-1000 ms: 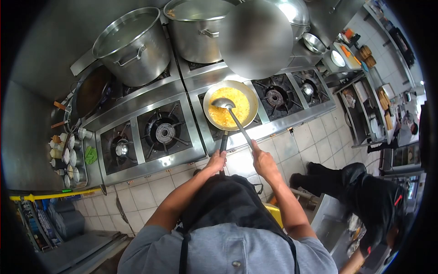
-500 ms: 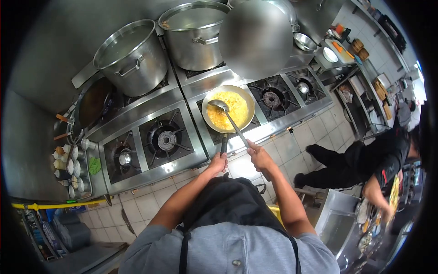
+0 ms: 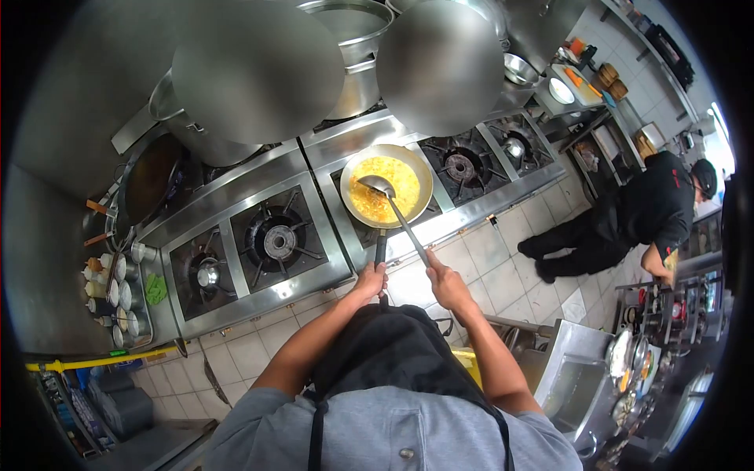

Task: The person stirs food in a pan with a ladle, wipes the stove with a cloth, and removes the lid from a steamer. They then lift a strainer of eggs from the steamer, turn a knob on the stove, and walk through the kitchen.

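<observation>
A round pan sits over a burner on the steel range, with a yellow, egg-like mixture spread inside it. My left hand is wrapped round the pan's dark handle. In my right hand is the long shaft of a metal ladle. The ladle's bowl rests in the left part of the mixture, and its shaft slants down to the right over the pan's rim.
Burners flank the pan, one to the left and one to the right. A large pot, partly blurred, stands behind. Far left are a wok and sauce containers. A person in black stands at right.
The ladle's bowl has shifted only slightly within the mixture. The other person has moved back and more upright at the right. The view has shifted slightly.
</observation>
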Action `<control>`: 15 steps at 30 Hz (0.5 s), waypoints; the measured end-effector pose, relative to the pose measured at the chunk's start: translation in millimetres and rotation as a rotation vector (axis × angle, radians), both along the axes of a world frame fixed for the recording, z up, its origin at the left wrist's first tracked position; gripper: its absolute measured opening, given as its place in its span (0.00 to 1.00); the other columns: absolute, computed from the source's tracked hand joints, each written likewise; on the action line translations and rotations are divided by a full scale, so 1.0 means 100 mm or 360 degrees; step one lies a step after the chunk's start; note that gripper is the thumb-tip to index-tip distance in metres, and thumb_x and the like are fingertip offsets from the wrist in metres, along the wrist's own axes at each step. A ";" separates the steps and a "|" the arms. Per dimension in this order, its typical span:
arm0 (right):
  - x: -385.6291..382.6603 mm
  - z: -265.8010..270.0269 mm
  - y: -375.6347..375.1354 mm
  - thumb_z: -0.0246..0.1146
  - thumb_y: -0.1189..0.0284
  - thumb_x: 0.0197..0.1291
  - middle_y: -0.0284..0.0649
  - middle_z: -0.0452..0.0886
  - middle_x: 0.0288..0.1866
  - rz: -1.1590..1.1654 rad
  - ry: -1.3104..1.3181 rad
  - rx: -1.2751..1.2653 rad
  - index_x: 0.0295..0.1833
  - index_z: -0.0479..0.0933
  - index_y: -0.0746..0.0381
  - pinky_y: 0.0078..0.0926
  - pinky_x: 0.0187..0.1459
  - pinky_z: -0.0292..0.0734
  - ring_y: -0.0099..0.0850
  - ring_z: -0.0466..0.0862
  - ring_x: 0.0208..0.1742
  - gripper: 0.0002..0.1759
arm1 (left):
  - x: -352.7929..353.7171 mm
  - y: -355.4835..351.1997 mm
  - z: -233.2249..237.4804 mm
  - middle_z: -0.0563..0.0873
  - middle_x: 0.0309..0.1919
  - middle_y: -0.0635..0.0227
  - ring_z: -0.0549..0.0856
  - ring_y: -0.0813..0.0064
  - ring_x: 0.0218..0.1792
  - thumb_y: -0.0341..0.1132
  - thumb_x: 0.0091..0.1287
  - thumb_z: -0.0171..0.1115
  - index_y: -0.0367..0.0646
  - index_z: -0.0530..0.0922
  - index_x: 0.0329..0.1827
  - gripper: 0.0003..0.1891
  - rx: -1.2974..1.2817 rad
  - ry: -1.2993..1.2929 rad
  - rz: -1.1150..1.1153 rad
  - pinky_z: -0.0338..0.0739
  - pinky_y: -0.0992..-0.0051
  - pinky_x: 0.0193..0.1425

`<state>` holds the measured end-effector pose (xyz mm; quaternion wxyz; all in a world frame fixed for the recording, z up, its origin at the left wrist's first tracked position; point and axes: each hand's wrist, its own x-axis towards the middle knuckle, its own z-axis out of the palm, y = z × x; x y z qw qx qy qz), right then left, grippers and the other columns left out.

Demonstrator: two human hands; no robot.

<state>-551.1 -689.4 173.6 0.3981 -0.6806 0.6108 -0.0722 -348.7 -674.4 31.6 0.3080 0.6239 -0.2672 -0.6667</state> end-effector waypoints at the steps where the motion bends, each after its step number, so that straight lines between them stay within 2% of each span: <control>1: 0.03 -0.08 0.00 0.49 0.67 0.72 0.62 0.78 0.56 -0.0011 0.0003 0.0003 0.73 0.63 0.59 0.44 0.59 0.72 0.58 0.77 0.59 0.26 | -0.01 0.01 0.00 0.76 0.29 0.66 0.74 0.76 0.23 0.41 0.79 0.44 0.39 0.68 0.49 0.13 0.0003 0.0003 -0.0011 0.72 0.73 0.20; 4: 0.10 -0.18 -0.01 0.49 0.67 0.72 0.61 0.77 0.58 -0.0049 -0.0113 -0.0004 0.73 0.64 0.60 0.42 0.62 0.70 0.58 0.74 0.62 0.26 | 0.01 0.00 0.01 0.75 0.29 0.67 0.75 0.76 0.25 0.41 0.79 0.44 0.39 0.68 0.49 0.12 -0.0002 0.0047 0.0004 0.72 0.74 0.21; 7: 0.07 -0.09 -0.06 0.48 0.62 0.75 0.41 0.76 0.25 -0.0376 -0.0603 0.0661 0.78 0.56 0.52 0.30 0.21 0.73 0.30 0.76 0.20 0.28 | 0.02 -0.01 0.02 0.75 0.29 0.67 0.75 0.76 0.25 0.41 0.79 0.44 0.40 0.68 0.48 0.12 -0.0002 0.0060 -0.0005 0.72 0.74 0.21; 8: 0.05 -0.11 -0.05 0.48 0.62 0.75 0.41 0.76 0.25 -0.0368 -0.0606 0.0662 0.78 0.56 0.52 0.30 0.21 0.73 0.30 0.76 0.20 0.28 | 0.03 0.00 0.00 0.75 0.29 0.67 0.75 0.76 0.25 0.41 0.79 0.44 0.40 0.68 0.48 0.12 -0.0004 0.0054 0.0003 0.72 0.74 0.21; 10: -0.03 -0.19 -0.03 0.47 0.60 0.76 0.29 0.61 0.21 -0.0618 -0.1277 0.0961 0.80 0.51 0.48 0.18 0.13 0.58 0.17 0.58 0.15 0.30 | 0.04 0.00 -0.03 0.75 0.29 0.67 0.75 0.76 0.25 0.41 0.79 0.44 0.40 0.68 0.48 0.13 -0.0012 0.0116 0.0009 0.72 0.74 0.22; 13: -0.12 -0.02 -0.07 0.48 0.59 0.76 0.28 0.62 0.20 -0.0724 -0.1338 0.1082 0.80 0.50 0.47 0.19 0.13 0.60 0.19 0.59 0.15 0.31 | 0.04 0.00 0.02 0.76 0.29 0.66 0.75 0.75 0.24 0.42 0.78 0.44 0.40 0.68 0.47 0.13 -0.0002 0.0067 -0.0020 0.72 0.73 0.21; 14: -0.13 0.06 -0.05 0.48 0.58 0.76 0.31 0.63 0.19 -0.0657 -0.1150 0.0943 0.79 0.55 0.49 0.21 0.16 0.63 0.19 0.62 0.16 0.30 | 0.03 0.00 0.00 0.76 0.29 0.66 0.75 0.75 0.24 0.42 0.78 0.44 0.40 0.68 0.47 0.13 -0.0015 0.0069 -0.0017 0.72 0.73 0.21; 15: -0.16 0.04 0.00 0.48 0.58 0.76 0.31 0.63 0.19 -0.0648 -0.1155 0.0926 0.79 0.55 0.49 0.21 0.16 0.63 0.19 0.62 0.16 0.30 | 0.03 0.04 -0.07 0.76 0.28 0.66 0.75 0.74 0.22 0.43 0.78 0.44 0.39 0.69 0.45 0.14 -0.0035 0.0025 -0.0027 0.72 0.71 0.21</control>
